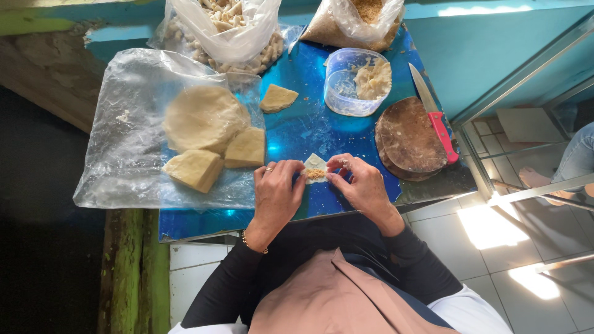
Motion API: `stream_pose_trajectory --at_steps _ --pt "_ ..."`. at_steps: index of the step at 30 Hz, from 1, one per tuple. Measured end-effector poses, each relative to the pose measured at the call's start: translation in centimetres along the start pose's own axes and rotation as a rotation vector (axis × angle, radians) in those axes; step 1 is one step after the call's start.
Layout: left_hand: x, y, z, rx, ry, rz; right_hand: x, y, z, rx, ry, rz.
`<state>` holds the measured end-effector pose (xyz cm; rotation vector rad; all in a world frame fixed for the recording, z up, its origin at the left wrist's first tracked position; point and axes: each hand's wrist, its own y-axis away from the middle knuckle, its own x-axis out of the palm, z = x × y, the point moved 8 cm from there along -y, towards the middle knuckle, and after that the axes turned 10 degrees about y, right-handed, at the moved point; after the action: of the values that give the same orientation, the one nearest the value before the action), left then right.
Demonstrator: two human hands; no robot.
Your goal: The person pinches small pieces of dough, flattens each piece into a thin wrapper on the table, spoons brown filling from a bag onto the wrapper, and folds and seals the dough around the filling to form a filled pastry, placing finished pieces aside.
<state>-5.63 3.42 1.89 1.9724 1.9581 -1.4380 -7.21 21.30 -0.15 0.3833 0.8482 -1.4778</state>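
1. Here, both hands are pinching a small wrapper (315, 164) lying on the surface (322, 127); the left hand (276, 193) is clamping its left edge, the right hand (361, 185) its right.
2. Judging by the crumbly filling (315, 174) showing, folding evenly and pressing the edges firmly is probably keeping it in.
3. Dough (201, 117) on plastic, a tub (346, 86), a knife (433, 114) and a board (408, 136) are sitting on the blue surface; tiled floor (489, 247) is lying below.

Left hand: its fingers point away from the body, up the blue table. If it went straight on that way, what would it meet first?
Judging by the picture, the left hand would first meet the triangular dough piece; the stacked wrappers lie just left of that line.
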Motion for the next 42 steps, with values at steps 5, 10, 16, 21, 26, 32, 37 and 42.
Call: stream_pose_trajectory --at_steps 5,10,16,21,26,32,37,42 --pt "0.4 0.3 -0.2 0.068 0.131 0.033 -0.1 0.8 0.9 -0.068 -0.05 -0.028" --pt "0.6 0.5 -0.4 0.101 0.195 0.088 -0.2 1.3 2.2 -0.215 0.029 -0.054" --pt "0.5 0.8 0.2 0.013 0.308 0.131 0.0 1.6 1.6 -0.205 0.009 -0.063" --pt "1.0 0.5 0.8 -0.033 0.297 0.094 0.4 1.6 0.8 -0.161 -0.076 -0.078" --pt "1.7 0.5 0.2 -0.001 0.341 0.115 0.4 1.6 1.0 -0.179 -0.098 -0.09" --pt "1.6 0.2 -0.8 0.097 0.199 0.175 0.3 1.4 2.4 -0.355 0.055 -0.072" --pt "1.3 -0.3 -0.6 0.123 0.272 0.251 1.4 1.3 2.9 -0.487 0.205 -0.107" --pt "1.8 -0.7 0.1 0.12 0.212 0.211 2.4 -0.5 1.5 -0.458 0.155 -0.049"
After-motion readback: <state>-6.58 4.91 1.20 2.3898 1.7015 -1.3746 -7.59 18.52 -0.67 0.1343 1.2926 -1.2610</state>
